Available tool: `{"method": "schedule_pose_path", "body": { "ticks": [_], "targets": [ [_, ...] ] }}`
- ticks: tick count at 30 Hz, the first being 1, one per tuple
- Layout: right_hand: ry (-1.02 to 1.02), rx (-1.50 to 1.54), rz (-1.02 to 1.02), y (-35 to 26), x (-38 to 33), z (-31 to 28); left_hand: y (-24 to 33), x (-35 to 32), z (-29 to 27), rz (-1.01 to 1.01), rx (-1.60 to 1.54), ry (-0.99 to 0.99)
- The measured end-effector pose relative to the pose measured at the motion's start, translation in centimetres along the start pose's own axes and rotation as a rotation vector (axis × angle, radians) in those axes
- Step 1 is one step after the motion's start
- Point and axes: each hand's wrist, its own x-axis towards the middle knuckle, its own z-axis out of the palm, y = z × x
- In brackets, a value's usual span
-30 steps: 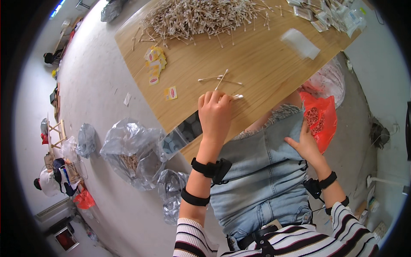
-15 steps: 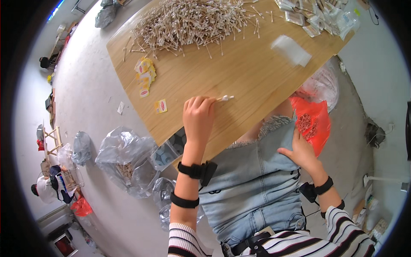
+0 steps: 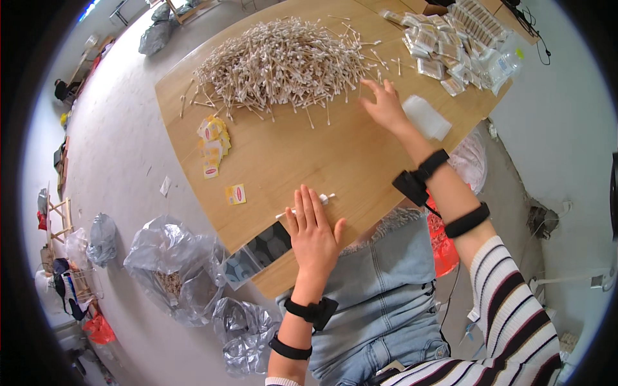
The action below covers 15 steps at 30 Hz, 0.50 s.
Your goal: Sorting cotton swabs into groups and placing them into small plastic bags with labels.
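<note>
A big heap of cotton swabs (image 3: 283,64) covers the far part of the wooden table (image 3: 270,161). Near the front edge, my left hand (image 3: 313,235) lies flat with its fingers stretched out, over a few loose cotton swabs (image 3: 327,198). Their tips stick out on both sides of the fingers; the middles are hidden. My right hand (image 3: 388,109) reaches out over the table to the heap's right edge, fingers apart and nothing in them. Just right of it is a stack of clear plastic bags (image 3: 426,118).
Packed swab bags (image 3: 444,45) and a clear plastic bottle (image 3: 505,64) sit at the far right. Yellow-and-white cards (image 3: 214,145) overlap at the left, with a single card (image 3: 235,194) nearer. Clear plastic sacks (image 3: 174,270) and a red bag (image 3: 443,248) stand beside the table.
My left hand has gone from pinching cotton swabs to lying flat over them. My right hand has left my lap and stretched across to the heap. The view has shifted.
</note>
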Motion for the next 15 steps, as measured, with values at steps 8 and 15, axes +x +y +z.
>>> {"method": "schedule_pose_path", "body": {
  "ticks": [8,15],
  "targets": [
    [-0.034,0.382,0.141,-0.7,2.7,4.7,0.2,-1.2,-0.8,-0.026,-0.037,-0.054],
    [0.372,0.054,0.080,-6.7,-1.1,6.0,0.4,-1.0,-0.9,-0.017,-0.009,-0.038]
  ]
}}
